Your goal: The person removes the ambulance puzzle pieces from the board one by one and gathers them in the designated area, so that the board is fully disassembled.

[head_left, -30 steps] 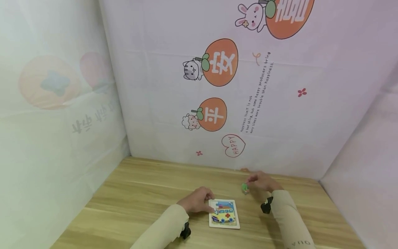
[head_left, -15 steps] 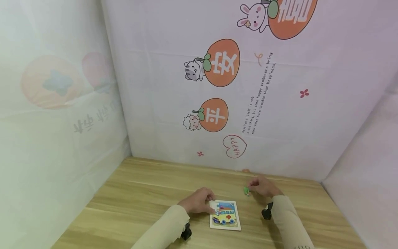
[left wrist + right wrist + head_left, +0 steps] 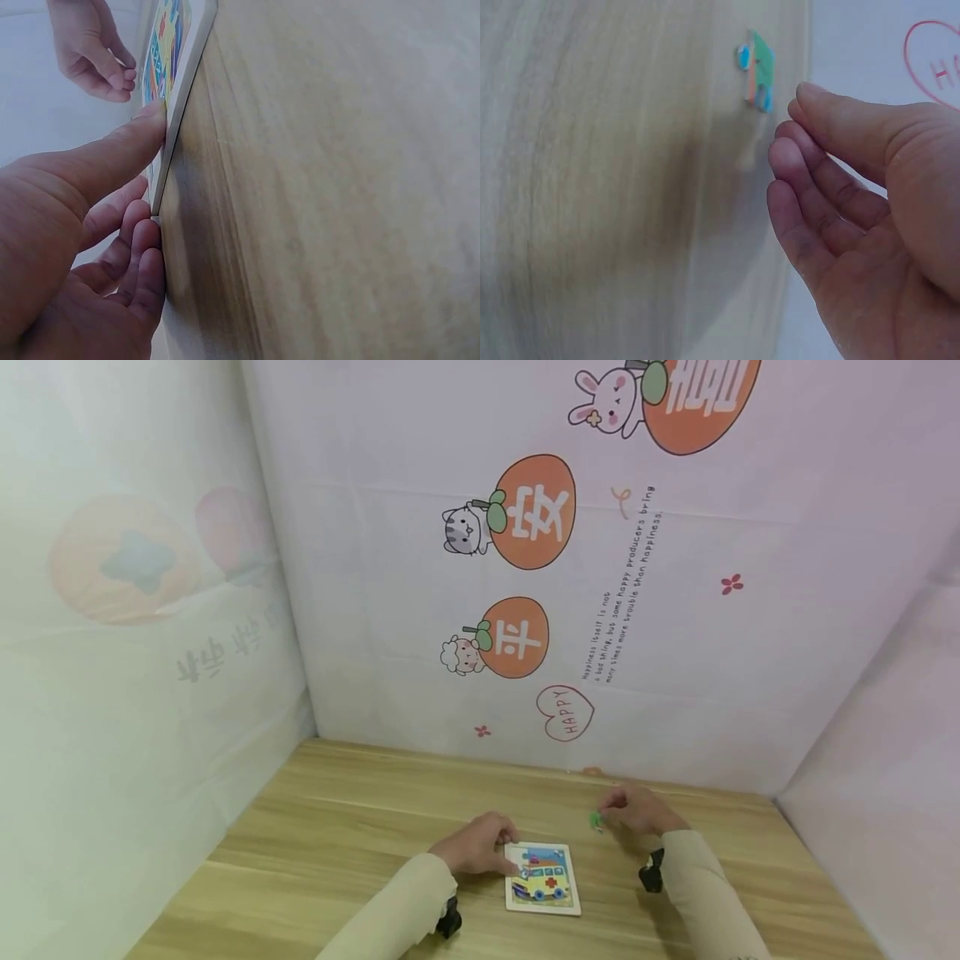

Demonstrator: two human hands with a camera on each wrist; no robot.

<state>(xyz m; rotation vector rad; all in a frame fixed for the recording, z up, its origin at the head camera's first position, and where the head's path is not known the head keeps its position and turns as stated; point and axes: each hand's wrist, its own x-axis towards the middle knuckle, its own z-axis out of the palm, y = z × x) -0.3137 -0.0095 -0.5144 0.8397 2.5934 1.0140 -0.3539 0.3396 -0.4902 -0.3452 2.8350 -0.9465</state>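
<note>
A small square jigsaw puzzle (image 3: 547,883) with a yellow ambulance picture and a white frame lies flat on the table. My left hand (image 3: 477,845) holds it at its left edge, the thumb (image 3: 127,154) over the frame and the other fingers along the side near the far corner. To the right, a small green puzzle piece (image 3: 596,821) with blue and orange bits is on the table. My right hand (image 3: 637,810) hovers beside it, thumb and forefinger close together. In the right wrist view a narrow gap separates the fingertips from the piece (image 3: 761,73).
The wood-grain table (image 3: 360,810) is bounded by white cloth walls with printed fruit and animals. The back wall (image 3: 390,710) stands just behind the right hand. An orange-brown patch (image 3: 592,771) shows at the table's back edge.
My right hand has shifted slightly right and toward me, and less of the green piece shows beside its fingers. The left hand stays on the puzzle.
</note>
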